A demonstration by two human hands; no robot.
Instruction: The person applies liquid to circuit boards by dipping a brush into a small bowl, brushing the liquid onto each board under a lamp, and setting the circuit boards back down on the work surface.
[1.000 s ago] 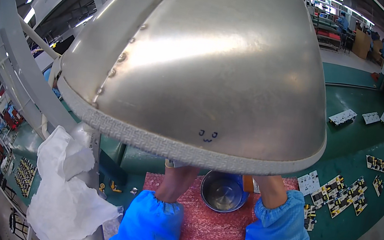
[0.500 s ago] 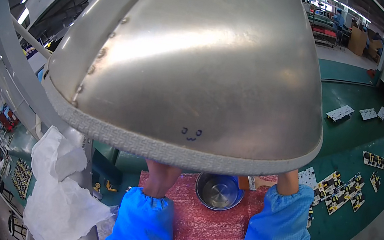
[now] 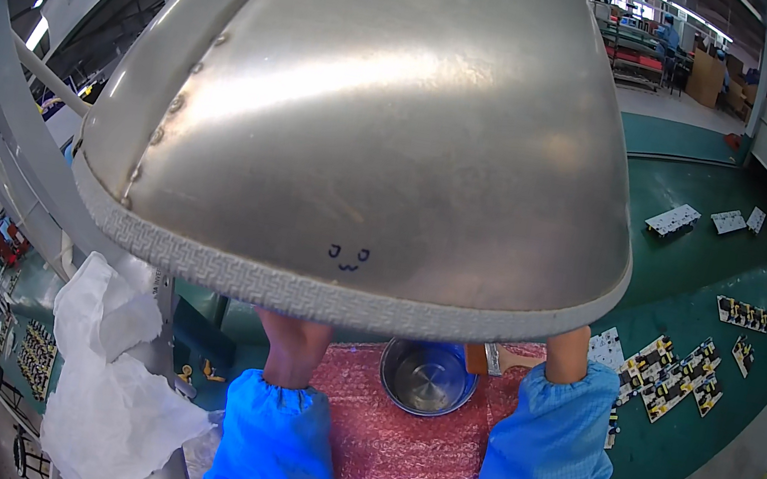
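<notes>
A large metal hood (image 3: 388,149) with a grey textured edge trim hangs over the work surface and hides much of it. My left hand (image 3: 293,346) reaches under its front edge; only the wrist and lower hand show. Further right, my right hand (image 3: 568,355) also goes beneath the hood, with the fingers covered. Both arms wear blue sleeves. Between the hands, a round metal bowl (image 3: 429,381) stands on pink bubble wrap (image 3: 405,477). A flat brush (image 3: 491,360) lies by the bowl's right rim, nearer my right hand. What either hand holds cannot be seen.
Crumpled white sheeting (image 3: 110,387) hangs at the left beside a metal frame. Several circuit boards (image 3: 670,379) lie on the green surface to the right, with white boards (image 3: 673,220) farther back. A cardboard box (image 3: 706,78) and people are in the background.
The whole view has shifted slightly, so the hood sits a little farther left. My left hand has moved slightly left, away from the bowl. The right hand stays about the same distance from it.
</notes>
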